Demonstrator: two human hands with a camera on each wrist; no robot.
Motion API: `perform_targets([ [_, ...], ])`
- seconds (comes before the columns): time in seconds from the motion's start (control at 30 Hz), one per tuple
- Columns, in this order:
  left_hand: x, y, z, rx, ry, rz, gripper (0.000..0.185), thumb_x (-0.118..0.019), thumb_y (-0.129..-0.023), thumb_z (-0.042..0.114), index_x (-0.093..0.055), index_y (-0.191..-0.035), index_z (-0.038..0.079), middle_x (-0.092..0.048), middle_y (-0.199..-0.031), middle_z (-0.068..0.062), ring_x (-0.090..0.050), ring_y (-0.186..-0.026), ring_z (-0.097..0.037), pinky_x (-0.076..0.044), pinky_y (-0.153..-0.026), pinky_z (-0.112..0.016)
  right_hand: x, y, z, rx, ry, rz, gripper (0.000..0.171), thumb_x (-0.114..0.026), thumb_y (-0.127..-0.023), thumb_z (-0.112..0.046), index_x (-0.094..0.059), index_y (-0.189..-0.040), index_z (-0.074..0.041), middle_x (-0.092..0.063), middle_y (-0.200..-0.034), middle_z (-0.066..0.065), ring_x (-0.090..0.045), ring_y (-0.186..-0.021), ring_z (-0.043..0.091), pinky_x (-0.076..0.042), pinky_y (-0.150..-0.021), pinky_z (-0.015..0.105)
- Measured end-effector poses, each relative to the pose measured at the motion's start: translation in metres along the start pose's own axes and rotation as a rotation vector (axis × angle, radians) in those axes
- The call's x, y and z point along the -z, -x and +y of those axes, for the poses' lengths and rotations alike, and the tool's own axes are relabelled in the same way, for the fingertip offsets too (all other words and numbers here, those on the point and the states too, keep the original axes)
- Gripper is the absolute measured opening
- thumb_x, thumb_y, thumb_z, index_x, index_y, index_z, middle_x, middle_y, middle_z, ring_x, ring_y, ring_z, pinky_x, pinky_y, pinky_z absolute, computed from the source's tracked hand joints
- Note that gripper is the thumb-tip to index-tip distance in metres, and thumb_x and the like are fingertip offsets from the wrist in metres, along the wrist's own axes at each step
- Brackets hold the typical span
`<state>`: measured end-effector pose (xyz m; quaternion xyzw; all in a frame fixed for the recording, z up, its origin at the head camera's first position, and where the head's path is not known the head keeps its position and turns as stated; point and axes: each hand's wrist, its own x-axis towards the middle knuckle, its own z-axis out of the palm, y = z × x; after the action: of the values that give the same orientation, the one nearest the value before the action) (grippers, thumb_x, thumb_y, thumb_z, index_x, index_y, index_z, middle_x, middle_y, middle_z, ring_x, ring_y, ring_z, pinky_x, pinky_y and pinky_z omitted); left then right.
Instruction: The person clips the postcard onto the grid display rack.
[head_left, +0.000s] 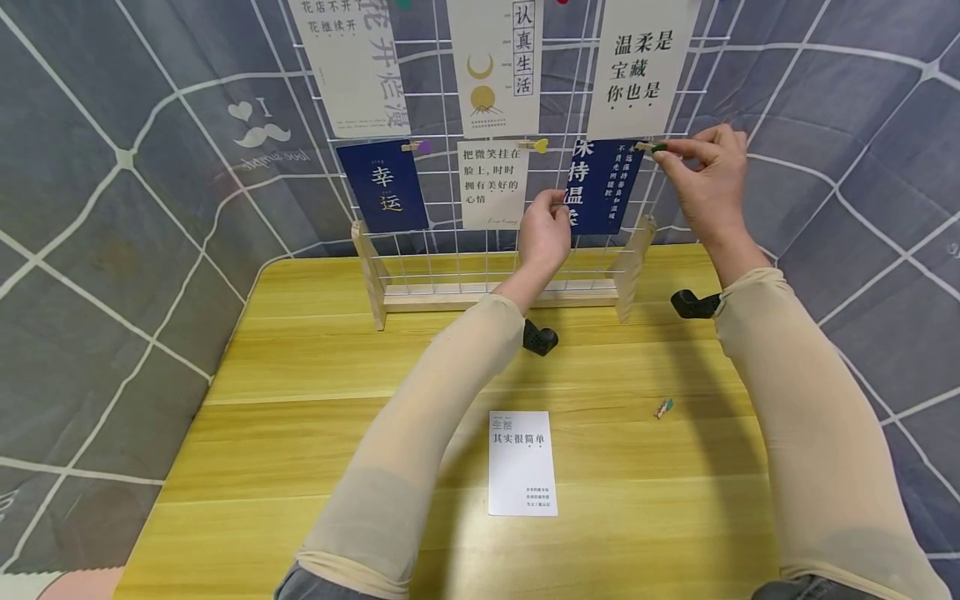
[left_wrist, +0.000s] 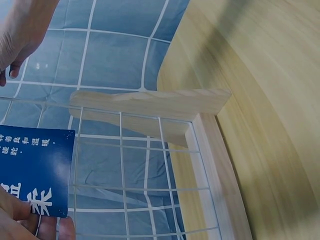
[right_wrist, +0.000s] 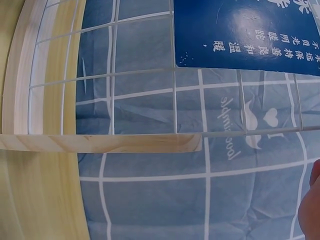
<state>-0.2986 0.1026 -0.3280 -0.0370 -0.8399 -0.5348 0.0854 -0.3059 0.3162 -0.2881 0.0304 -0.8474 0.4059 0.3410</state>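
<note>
A dark blue card (head_left: 611, 196) with white writing hangs at the right of the lower row on a white wire grid (head_left: 480, 258). My left hand (head_left: 545, 229) pinches its lower left edge, thumb in front and fingers behind in the left wrist view, where the card (left_wrist: 37, 150) shows its lower part. At the card's upper right, my right hand (head_left: 708, 179) pinches a small wooden clothespin (head_left: 645, 147) with a green decoration. In the right wrist view only a bit of that hand (right_wrist: 311, 205) shows, and the clothespin is out of frame.
Clothespins hold another blue card (head_left: 384, 187) and a white card (head_left: 491, 196) beside it; larger cards hang above. The grid stands in a wooden base (head_left: 495, 293). On the table (head_left: 300, 375) lie a white card (head_left: 522, 462) and a clothespin (head_left: 663, 408). Grey checked cloth surrounds the table.
</note>
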Motion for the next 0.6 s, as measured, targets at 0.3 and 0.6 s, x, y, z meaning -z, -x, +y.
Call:
perform_targets([
  [0.3, 0.0007, 0.0004, -0.0047, -0.01, 0.044, 0.001, 0.026, -0.053, -0.107, 0.014, -0.066, -0.13, 0.014, -0.067, -0.113, 0.004, -0.061, -0.097, -0.009, -0.048, -0.079, -0.022, -0.0022, 0.0027, 0.0014, 0.013, -0.012, 0.012, 0.031, -0.076, -0.094, -0.03, -0.08, -0.113, -0.006, -0.04, -0.09, -0.02, -0.032, -0.096, -0.004, -0.027, -0.083, 0.025],
  [0.6, 0.0028, 0.0026, -0.0095, -0.024, 0.115, 0.007, 0.022, -0.056, -0.107, 0.015, -0.066, -0.126, 0.014, -0.067, -0.111, 0.005, -0.061, -0.099, -0.008, -0.048, -0.078, -0.02, -0.0011, 0.0052, 0.0073, 0.042, -0.022, 0.026, 0.032, -0.077, -0.094, -0.031, -0.079, -0.115, -0.007, -0.041, -0.092, -0.022, -0.032, -0.096, -0.004, -0.026, -0.09, 0.024],
])
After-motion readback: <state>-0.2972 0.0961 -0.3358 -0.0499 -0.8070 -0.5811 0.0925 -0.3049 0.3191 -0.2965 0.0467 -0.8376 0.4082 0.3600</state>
